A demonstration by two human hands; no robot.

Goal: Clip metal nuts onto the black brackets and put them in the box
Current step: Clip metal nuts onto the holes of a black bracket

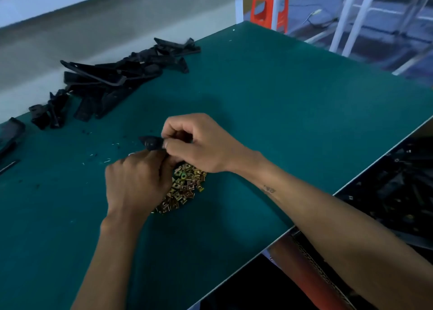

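Note:
Both hands meet over the middle of the green table [281, 103]. My left hand [136, 183] grips a small black bracket [151, 142], whose pointed end sticks out to the left. My right hand [199, 143] pinches at the bracket's right end; whatever is between its fingertips is hidden. Just below the hands lies a heap of brass-coloured metal nuts [185, 187], partly covered by my left hand. A long pile of loose black brackets [112, 80] lies at the table's far left.
Beyond the table's right edge, lower down, sits a box [398, 192] holding dark parts. More black parts [11, 131] lie at the left edge. Small bits of debris dot the mat near the hands. An orange stool [269, 5] stands beyond the far corner.

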